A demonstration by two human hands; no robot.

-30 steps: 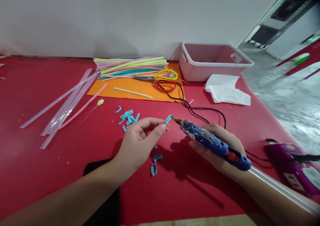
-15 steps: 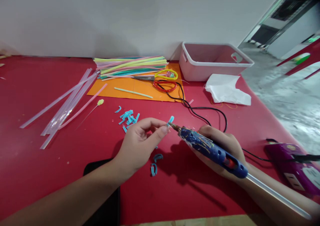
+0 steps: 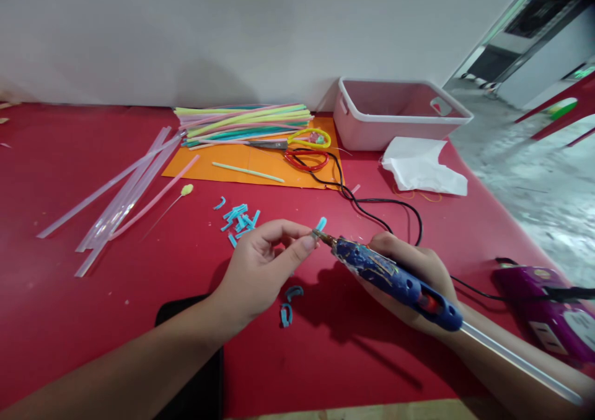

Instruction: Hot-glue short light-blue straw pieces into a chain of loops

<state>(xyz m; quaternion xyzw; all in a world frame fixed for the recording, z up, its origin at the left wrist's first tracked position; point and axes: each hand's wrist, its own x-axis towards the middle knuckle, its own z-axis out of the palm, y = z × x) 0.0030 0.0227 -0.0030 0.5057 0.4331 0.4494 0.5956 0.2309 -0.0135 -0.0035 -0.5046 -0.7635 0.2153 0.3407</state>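
Observation:
Between thumb and forefinger, my left hand (image 3: 269,256) pinches a short piece of blue pipe cleaner (image 3: 321,223). My right hand (image 3: 413,265) is wrapped round a blue hot glue gun (image 3: 381,268), whose nozzle is at the pipe cleaner piece by my left fingertips. A clear glue stick (image 3: 520,361) runs out of the gun's back end. Beyond my left hand lies a small heap of cut blue pipe cleaner pieces (image 3: 240,217). Two bent blue pieces (image 3: 286,315) rest on the red table (image 3: 288,370), nearer to me.
Pipe cleaners (image 3: 246,122) and scissors (image 3: 307,150) lie on an orange sheet (image 3: 199,167). Left are clear glue sticks (image 3: 125,197) and a yellow-tipped wire (image 3: 186,189). A pink bin (image 3: 400,132), white cloth (image 3: 421,167), black cable (image 3: 385,202) and purple power strip (image 3: 534,302) are right.
The glue gun's nozzle has moved down and left, from the blue piece's upper tip towards my left fingertips. My left hand has shifted slightly right with the piece.

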